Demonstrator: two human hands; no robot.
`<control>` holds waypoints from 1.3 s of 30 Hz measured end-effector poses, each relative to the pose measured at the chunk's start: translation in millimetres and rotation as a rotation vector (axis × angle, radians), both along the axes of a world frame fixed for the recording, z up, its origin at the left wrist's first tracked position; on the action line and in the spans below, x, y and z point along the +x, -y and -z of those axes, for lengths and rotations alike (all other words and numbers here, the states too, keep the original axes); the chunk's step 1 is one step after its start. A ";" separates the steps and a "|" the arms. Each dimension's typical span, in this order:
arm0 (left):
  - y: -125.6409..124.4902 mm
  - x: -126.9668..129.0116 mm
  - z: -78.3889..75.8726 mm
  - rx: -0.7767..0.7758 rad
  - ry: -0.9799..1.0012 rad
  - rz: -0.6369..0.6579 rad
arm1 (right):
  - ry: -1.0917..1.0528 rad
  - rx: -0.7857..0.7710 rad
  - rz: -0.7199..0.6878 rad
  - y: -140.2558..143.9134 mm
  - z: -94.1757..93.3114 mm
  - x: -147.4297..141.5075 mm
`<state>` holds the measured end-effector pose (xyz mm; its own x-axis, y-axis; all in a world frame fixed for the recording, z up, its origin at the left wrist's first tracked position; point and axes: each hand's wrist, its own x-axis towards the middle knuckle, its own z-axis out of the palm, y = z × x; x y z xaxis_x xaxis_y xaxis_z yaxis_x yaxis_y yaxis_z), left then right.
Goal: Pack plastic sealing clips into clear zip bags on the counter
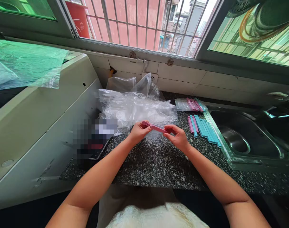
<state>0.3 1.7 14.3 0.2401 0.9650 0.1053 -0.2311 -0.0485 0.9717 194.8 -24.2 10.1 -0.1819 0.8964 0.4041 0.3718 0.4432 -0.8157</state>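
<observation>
My left hand and my right hand hold a narrow pink bag clip between them, over the front of the counter. The left fingers pinch its left end, and the right thumb and fingers close on its right end. Clear plastic shows around the clip; whether it is wrapped around it I cannot tell. Just behind my hands lies a heap of clear plastic bags. To the right of my right hand, several blue clips and a few pink clips lie side by side.
Behind those rows, more pink and blue clips lie on a clear bag. A metal sink is at the right. At the left stand a dark tray-like object, partly blurred, and a pale appliance side. A barred window is behind.
</observation>
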 end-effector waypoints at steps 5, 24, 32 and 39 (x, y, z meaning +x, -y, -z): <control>0.1 -0.6 -0.7 0.002 -0.023 -0.011 | -0.036 -0.050 -0.011 -1.5 0.3 1.1; 6.2 2.2 -7.6 0.090 -0.152 -0.043 | -0.257 -0.203 0.016 -0.6 -2.3 -7.1; 7.1 5.1 -2.8 0.147 -0.193 -0.055 | -0.267 -0.269 0.058 -1.0 -1.6 -8.5; 5.8 5.4 -1.0 0.132 -0.215 -0.040 | -0.284 -0.302 0.073 -1.0 -0.9 -10.9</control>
